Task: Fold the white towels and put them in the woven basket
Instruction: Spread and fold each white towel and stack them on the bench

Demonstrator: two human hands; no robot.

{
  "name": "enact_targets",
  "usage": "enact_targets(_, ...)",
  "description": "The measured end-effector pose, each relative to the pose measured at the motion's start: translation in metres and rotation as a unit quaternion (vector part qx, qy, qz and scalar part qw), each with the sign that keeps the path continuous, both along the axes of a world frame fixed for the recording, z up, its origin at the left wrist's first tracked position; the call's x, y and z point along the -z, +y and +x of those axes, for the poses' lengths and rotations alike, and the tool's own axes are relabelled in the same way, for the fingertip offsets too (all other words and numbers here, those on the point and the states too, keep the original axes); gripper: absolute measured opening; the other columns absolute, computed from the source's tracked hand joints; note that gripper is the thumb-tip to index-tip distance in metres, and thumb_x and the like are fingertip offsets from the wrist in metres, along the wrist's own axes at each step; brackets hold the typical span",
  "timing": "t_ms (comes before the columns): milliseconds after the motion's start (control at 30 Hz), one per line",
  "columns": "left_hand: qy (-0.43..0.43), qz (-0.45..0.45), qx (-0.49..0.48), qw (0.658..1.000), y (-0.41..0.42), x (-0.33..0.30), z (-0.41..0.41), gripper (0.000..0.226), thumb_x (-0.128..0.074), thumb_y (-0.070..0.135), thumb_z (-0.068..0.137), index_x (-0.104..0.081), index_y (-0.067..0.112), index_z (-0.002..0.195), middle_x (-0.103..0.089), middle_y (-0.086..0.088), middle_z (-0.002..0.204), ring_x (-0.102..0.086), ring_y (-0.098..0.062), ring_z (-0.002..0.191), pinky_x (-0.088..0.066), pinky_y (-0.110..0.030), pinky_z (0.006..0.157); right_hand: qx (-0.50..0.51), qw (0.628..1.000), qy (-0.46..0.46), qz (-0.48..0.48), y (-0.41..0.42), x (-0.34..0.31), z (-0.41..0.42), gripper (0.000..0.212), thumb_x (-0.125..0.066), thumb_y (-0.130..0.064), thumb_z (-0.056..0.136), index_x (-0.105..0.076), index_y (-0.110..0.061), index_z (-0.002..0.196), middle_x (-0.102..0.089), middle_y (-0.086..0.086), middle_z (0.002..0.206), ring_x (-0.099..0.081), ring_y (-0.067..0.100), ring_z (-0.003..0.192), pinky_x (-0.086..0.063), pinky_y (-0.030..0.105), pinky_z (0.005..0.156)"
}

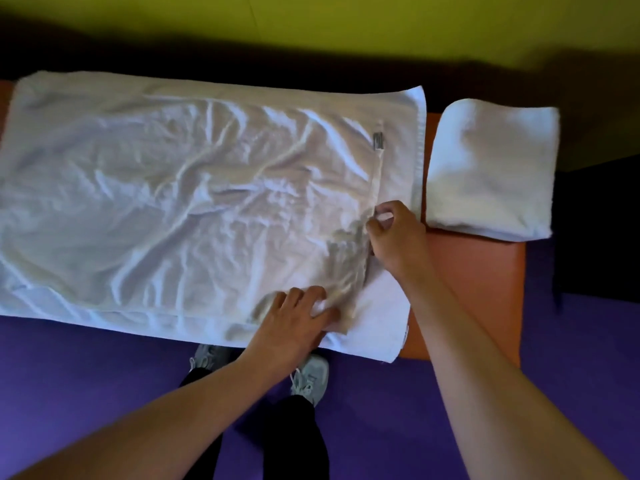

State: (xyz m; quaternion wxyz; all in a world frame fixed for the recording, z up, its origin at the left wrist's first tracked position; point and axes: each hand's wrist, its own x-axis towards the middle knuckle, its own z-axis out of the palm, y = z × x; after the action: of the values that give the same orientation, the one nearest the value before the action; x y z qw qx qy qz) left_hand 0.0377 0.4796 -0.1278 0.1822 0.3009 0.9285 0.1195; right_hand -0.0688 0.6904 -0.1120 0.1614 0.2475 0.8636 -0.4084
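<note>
Left hand (298, 313) pinches near corner of top layer, white towel (180, 202) spread on orange table (485, 289); right hand (391, 230) pinches right edge. We align edges before creasing. Folded towel (491, 168) at right; basket unseen.

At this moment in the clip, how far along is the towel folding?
Done: one folded towel lies at the right end of the orange table. In hand: a large white towel is spread out with one layer doubled over; the right hand pinches its upper layer's edge, and the left hand grips the near corner. Left: finishing this fold and basketing both; no woven basket is in view.
</note>
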Motion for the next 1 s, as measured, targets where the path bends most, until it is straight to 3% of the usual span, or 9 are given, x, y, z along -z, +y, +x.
enact_targets(133, -0.026, 0.025, -0.027, 0.999, 0.004, -0.007, -0.002, 0.049, -0.088, 0.016, 0.061, -0.063, 0.027, 0.102, -0.057, 0.0, 0.112, -0.054, -0.021, 0.081, -0.047, -0.031, 0.066, 0.076, 0.993, -0.037, -0.079, -0.005, 0.001, -0.017, 0.028, -0.069, -0.048, 0.073, -0.056, -0.028, 0.09, -0.074, 0.002, 0.094, -0.071, 0.029, 0.092, -0.058, 0.048, 0.089)
enact_targets(267, -0.065, 0.07, -0.086, 0.992, -0.001, -0.014, 0.002, 0.047, -0.086, 0.01, 0.068, -0.061, 0.024, 0.105, -0.057, 0.005, 0.11, -0.057, -0.017, 0.082, -0.048, -0.027, 0.066, 0.066, 0.995, -0.038, -0.062, -0.01, -0.004, -0.027, 0.04, -0.07, -0.035, 0.087, -0.062, 0.003, 0.076, -0.061, 0.009, 0.072, -0.059, 0.021, 0.07, -0.05, 0.038, 0.073)
enact_targets(333, -0.088, 0.092, -0.103, 0.987, -0.005, -0.021, 0.004, 0.04, -0.08, 0.009, 0.076, -0.059, 0.023, 0.107, -0.057, 0.007, 0.106, -0.058, -0.017, 0.082, -0.047, -0.026, 0.066, 0.061, 0.997, -0.03, -0.044, -0.012, -0.006, -0.031, 0.038, -0.07, -0.032, 0.087, -0.061, -0.002, 0.066, -0.055, 0.009, 0.062, -0.054, 0.019, 0.059, -0.041, 0.032, 0.063)
enact_targets(433, -0.145, 0.116, -0.116, 0.976, -0.013, -0.034, -0.002, 0.016, -0.063, 0.022, 0.096, -0.062, 0.023, 0.111, -0.058, 0.007, 0.106, -0.061, -0.017, 0.089, -0.05, -0.03, 0.071, 0.075, 0.996, -0.042, -0.024, -0.015, -0.006, -0.039, 0.019, -0.071, -0.026, 0.086, -0.068, -0.01, 0.076, -0.06, -0.003, 0.065, -0.053, 0.008, 0.059, -0.04, 0.022, 0.057)
enact_targets(500, -0.16, 0.124, -0.131, 0.97, -0.016, -0.041, -0.007, 0.018, -0.054, 0.032, 0.102, -0.064, 0.024, 0.115, -0.061, 0.008, 0.108, -0.062, -0.014, 0.094, -0.05, -0.031, 0.077, 0.072, 0.996, -0.051, -0.024, -0.018, -0.006, -0.042, 0.015, -0.069, -0.023, 0.088, -0.068, -0.01, 0.08, -0.06, -0.007, 0.066, -0.055, 0.008, 0.062, -0.042, 0.021, 0.058)
enact_targets(667, -0.165, 0.147, -0.198, 0.955, -0.015, -0.06, -0.012, 0.003, -0.051, 0.024, 0.101, -0.053, 0.024, 0.103, -0.055, 0.009, 0.084, -0.051, -0.014, 0.07, -0.042, -0.028, 0.067, 0.105, 0.994, -0.035, -0.023, -0.024, -0.01, -0.044, 0.024, -0.057, -0.018, 0.088, -0.05, -0.011, 0.067, -0.046, -0.001, 0.061, -0.041, 0.015, 0.055, -0.031, 0.028, 0.053)
enact_targets(767, -0.198, 0.161, -0.271, 0.928, -0.022, -0.074, -0.011, 0.016, -0.054, 0.019, 0.093, -0.041, 0.028, 0.091, -0.05, 0.008, 0.071, -0.048, -0.015, 0.062, -0.04, -0.026, 0.056, 0.173, 0.981, -0.018, -0.085, -0.026, -0.015, -0.047, 0.012, -0.063, -0.02, 0.083, -0.061, -0.009, 0.082, -0.055, 0.0, 0.07, -0.051, 0.018, 0.061, -0.043, 0.028, 0.057)
enact_targets(833, -0.224, 0.175, -0.301, 0.91, -0.032, -0.087, -0.008, 0.02, -0.056, 0.021, 0.09, -0.038, 0.031, 0.087, -0.054, 0.006, 0.069, -0.049, -0.014, 0.06, -0.037, -0.025, 0.052, 0.208, 0.969, -0.037, -0.128, -0.032, -0.02, -0.053, 0.024, -0.07, -0.031, 0.083, -0.067, -0.011, 0.095, -0.064, 0.001, 0.081, -0.06, 0.02, 0.072, -0.051, 0.033, 0.067)
enact_targets(1000, -0.258, 0.22, -0.333, 0.88, -0.069, -0.116, -0.002, 0.02, -0.055, 0.021, 0.088, -0.038, 0.03, 0.084, -0.058, 0.0, 0.071, -0.056, -0.021, 0.066, -0.053, -0.042, 0.059, 0.269, 0.95, -0.051, -0.153, -0.052, -0.024, -0.077, 0.023, -0.075, -0.035, 0.086, -0.063, -0.017, 0.078, -0.069, 0.012, 0.096, -0.062, 0.021, 0.073, -0.054, 0.036, 0.072)
